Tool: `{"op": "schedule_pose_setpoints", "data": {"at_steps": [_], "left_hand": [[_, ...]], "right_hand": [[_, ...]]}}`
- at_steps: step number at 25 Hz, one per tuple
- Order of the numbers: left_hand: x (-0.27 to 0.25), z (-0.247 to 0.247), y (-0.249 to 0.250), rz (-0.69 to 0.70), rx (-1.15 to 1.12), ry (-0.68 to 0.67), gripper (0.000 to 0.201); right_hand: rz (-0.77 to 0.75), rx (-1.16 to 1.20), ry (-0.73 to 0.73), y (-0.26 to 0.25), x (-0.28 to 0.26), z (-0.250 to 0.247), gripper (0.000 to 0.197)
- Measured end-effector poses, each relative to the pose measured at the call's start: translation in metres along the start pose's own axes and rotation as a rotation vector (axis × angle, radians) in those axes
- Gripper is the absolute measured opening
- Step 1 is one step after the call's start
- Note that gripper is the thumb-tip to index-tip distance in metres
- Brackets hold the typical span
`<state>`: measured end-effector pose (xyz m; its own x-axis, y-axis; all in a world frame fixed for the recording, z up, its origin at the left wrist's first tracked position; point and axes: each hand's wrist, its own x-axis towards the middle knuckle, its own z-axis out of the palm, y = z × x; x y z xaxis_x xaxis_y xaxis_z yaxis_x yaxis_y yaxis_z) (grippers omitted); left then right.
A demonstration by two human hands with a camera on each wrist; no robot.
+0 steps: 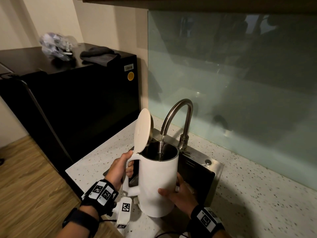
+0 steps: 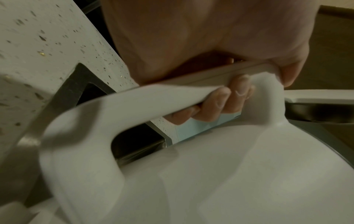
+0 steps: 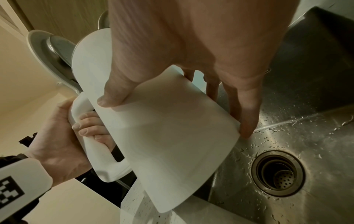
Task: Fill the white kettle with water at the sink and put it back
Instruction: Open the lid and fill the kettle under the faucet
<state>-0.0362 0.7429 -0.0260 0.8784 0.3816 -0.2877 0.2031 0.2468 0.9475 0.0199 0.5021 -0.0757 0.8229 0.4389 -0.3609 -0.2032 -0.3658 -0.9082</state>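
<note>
The white kettle (image 1: pixel 157 177) (image 2: pixel 229 174) (image 3: pixel 172 128) hangs over the sink (image 1: pixel 216 166) with its lid (image 1: pixel 143 129) flipped up. Its open mouth is under the curved steel faucet (image 1: pixel 180 117). A thin stream of water (image 1: pixel 162 145) runs into it. My left hand (image 1: pixel 127 166) (image 3: pixel 63 136) grips the handle, and its fingers (image 2: pixel 220 100) are curled through the loop. My right hand (image 1: pixel 171 191) clasps the lower body. Its thumb (image 3: pixel 111 97) is on the near side and its fingers (image 3: pixel 247 121) are round the far side.
A wet steel basin (image 3: pixel 306 121) with a drain (image 3: pixel 278 173) lies below the kettle. A speckled counter (image 1: pixel 257 194) surrounds the sink, and a glass backsplash (image 1: pixel 231 74) stands behind it. To the left stands a black fridge (image 1: pixel 85 100) with a dark cloth (image 1: pixel 100 54) and a plastic bag (image 1: pixel 54 45) on top.
</note>
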Motion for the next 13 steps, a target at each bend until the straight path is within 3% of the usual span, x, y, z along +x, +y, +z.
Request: {"op": "schedule_pose_setpoints", "data": {"at_steps": [9,13], "left_hand": [[-0.0015,0.0012,0.0006,-0.007,-0.019,0.01,0.044],[-0.0014,-0.0003,0.0005,-0.001,-0.021,0.006,0.044]], "right_hand": [[-0.013,0.004,-0.005,-0.0035,-0.0021,-0.0012,0.131],[-0.013,0.005,-0.014,-0.0088,-0.007,-0.002,0.114]]}}
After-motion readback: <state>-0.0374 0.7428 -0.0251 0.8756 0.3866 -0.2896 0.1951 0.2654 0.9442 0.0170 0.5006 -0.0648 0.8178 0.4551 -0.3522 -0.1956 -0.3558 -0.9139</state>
